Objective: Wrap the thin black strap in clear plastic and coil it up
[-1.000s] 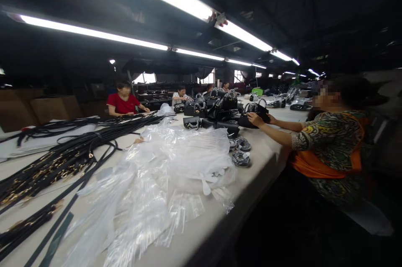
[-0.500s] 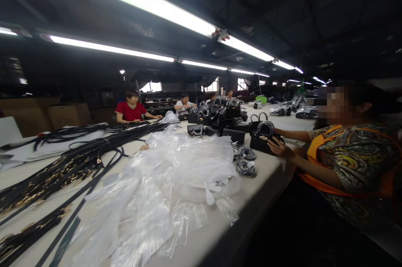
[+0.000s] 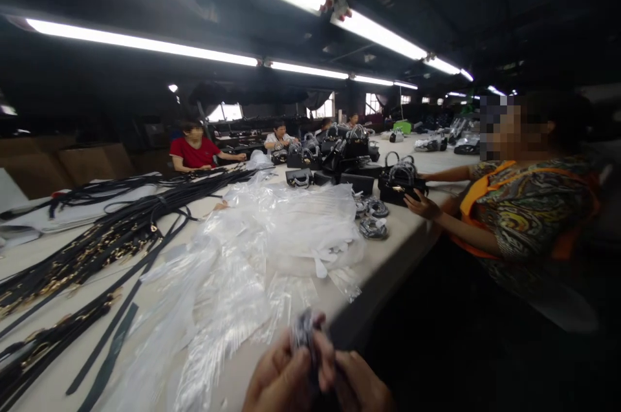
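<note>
Left hand (image 3: 279, 378) and right hand (image 3: 356, 383) together, pinching small dark bundle (image 3: 305, 329)

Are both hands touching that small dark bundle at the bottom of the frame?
Touching. The head view shows the left hand and right hand pinching the blurred dark bundle between their fingers, with no gap visible.

No text, label, brand or number can be read anywhere; everything is too blurred.
</note>
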Demonstrator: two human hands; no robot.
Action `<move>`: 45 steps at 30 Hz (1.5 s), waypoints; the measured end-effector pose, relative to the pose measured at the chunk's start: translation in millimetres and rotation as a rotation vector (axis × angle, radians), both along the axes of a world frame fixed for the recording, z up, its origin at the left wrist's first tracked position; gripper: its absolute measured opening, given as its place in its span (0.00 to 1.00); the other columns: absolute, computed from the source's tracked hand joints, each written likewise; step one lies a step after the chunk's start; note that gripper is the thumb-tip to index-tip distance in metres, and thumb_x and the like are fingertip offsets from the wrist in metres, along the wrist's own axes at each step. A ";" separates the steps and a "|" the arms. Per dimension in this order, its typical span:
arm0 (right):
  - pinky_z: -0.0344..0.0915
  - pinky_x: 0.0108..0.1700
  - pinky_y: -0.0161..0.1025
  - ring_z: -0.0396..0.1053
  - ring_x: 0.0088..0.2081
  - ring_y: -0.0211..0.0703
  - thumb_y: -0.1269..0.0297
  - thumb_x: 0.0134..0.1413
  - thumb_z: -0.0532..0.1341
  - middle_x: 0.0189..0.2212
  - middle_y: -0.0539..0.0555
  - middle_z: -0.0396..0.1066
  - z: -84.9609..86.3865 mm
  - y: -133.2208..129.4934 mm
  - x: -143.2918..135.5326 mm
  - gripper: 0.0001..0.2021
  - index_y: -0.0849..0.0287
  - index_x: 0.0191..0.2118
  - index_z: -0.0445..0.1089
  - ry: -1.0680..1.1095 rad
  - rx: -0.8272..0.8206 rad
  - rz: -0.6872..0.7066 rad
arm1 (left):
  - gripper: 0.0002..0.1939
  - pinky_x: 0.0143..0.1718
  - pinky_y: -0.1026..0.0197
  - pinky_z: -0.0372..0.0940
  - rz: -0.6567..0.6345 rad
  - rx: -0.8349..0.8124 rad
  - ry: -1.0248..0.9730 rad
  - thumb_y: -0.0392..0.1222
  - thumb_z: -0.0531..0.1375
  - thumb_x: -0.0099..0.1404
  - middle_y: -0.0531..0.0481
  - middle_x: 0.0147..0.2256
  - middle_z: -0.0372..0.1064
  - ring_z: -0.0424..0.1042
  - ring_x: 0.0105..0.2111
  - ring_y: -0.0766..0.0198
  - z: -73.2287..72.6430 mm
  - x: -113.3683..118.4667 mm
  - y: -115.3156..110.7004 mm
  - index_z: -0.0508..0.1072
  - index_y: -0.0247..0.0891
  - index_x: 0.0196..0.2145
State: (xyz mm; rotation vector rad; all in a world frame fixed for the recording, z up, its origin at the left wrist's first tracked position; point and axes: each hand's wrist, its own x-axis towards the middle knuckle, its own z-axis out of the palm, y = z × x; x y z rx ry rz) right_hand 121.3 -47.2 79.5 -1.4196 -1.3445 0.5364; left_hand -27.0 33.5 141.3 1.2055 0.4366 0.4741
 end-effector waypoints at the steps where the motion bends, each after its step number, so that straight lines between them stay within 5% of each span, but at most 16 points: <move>1: 0.68 0.30 0.40 0.70 0.27 0.46 0.47 0.63 0.50 0.25 0.56 0.70 -0.4 -7.9 -12.5 0.20 0.54 0.40 0.72 0.092 -0.048 -0.015 | 0.23 0.36 0.55 0.67 0.079 0.020 -0.030 0.58 0.56 0.65 0.44 0.43 0.71 0.70 0.41 0.55 0.0 7.6 3.4 0.66 0.45 0.53; 4: 0.58 0.23 0.32 0.61 0.19 0.34 0.47 0.64 0.50 0.20 0.50 0.65 6.5 -19.8 -39.7 0.21 0.61 0.40 0.68 0.387 -0.170 0.058 | 0.17 0.49 0.57 0.64 0.418 0.281 -0.092 0.49 0.56 0.68 0.46 0.47 0.71 0.71 0.46 0.58 -3.1 27.9 12.0 0.68 0.41 0.52; 7: 0.49 0.19 0.30 0.52 0.16 0.29 0.46 0.63 0.52 0.18 0.46 0.61 14.2 -25.5 -46.6 0.22 0.63 0.39 0.67 0.554 -0.213 0.102 | 0.15 0.51 0.55 0.65 0.512 0.435 -0.088 0.46 0.56 0.68 0.46 0.50 0.72 0.73 0.46 0.58 -8.8 36.2 17.0 0.69 0.39 0.50; 14: 0.50 0.22 0.30 0.54 0.19 0.30 0.51 0.57 0.61 0.16 0.45 0.59 26.4 -35.7 -29.7 0.18 0.65 0.37 0.70 0.635 -0.175 -0.001 | 0.13 0.43 0.59 0.67 0.364 0.492 -0.014 0.43 0.54 0.70 0.47 0.44 0.73 0.73 0.38 0.63 -21.4 25.6 24.5 0.68 0.39 0.49; 19: 0.53 0.22 0.30 0.56 0.20 0.30 0.57 0.56 0.63 0.18 0.45 0.60 28.9 -35.2 -30.3 0.12 0.64 0.36 0.70 0.588 -0.222 0.026 | 0.12 0.42 0.59 0.65 0.188 0.730 0.184 0.44 0.50 0.71 0.49 0.40 0.72 0.72 0.40 0.62 -27.9 24.5 20.7 0.68 0.41 0.48; 25: 0.64 0.31 0.30 0.67 0.26 0.35 0.65 0.52 0.66 0.24 0.49 0.71 26.8 -33.9 -9.6 0.05 0.62 0.31 0.73 0.183 -0.117 -0.162 | 0.13 0.45 0.58 0.64 -0.068 0.834 0.286 0.47 0.47 0.72 0.47 0.41 0.71 0.71 0.41 0.59 -27.5 12.1 15.0 0.67 0.41 0.46; 29: 0.66 0.40 0.30 0.74 0.34 0.38 0.66 0.53 0.67 0.32 0.52 0.77 29.8 -32.6 12.3 0.06 0.60 0.37 0.77 -0.093 -0.017 -0.073 | 0.12 0.44 0.58 0.63 -0.314 0.921 0.358 0.48 0.48 0.71 0.47 0.40 0.70 0.70 0.40 0.58 -28.3 2.0 14.8 0.65 0.42 0.46; 34: 0.63 0.34 0.30 0.71 0.29 0.35 0.57 0.52 0.68 0.27 0.49 0.74 34.6 -26.3 35.3 0.09 0.58 0.31 0.78 -0.262 -0.113 0.100 | 0.10 0.40 0.63 0.62 -0.530 0.793 0.409 0.47 0.49 0.71 0.52 0.34 0.69 0.69 0.34 0.63 -24.0 -8.5 10.8 0.66 0.42 0.40; 39: 0.63 0.34 0.30 0.69 0.30 0.35 0.52 0.55 0.64 0.28 0.50 0.72 28.0 -18.5 49.7 0.16 0.62 0.30 0.76 -0.005 -0.117 0.338 | 0.14 0.44 0.63 0.61 -0.636 0.473 0.329 0.48 0.48 0.72 0.51 0.33 0.70 0.69 0.35 0.63 -8.8 -15.2 2.5 0.69 0.39 0.36; 42: 0.65 0.35 0.32 0.69 0.31 0.37 0.53 0.61 0.59 0.29 0.52 0.71 22.0 -17.5 45.5 0.18 0.65 0.32 0.74 0.175 -0.061 0.376 | 0.16 0.40 0.61 0.62 -0.610 0.272 0.209 0.48 0.49 0.71 0.49 0.30 0.70 0.68 0.33 0.62 -2.5 -14.9 -1.5 0.70 0.36 0.35; 45: 0.66 0.41 0.36 0.70 0.35 0.40 0.57 0.66 0.53 0.32 0.55 0.73 22.1 -18.3 32.3 0.17 0.65 0.40 0.74 0.145 0.047 0.246 | 0.16 0.37 0.60 0.62 -0.450 0.184 0.096 0.49 0.52 0.70 0.46 0.28 0.70 0.67 0.31 0.61 1.7 -11.9 -1.6 0.71 0.34 0.35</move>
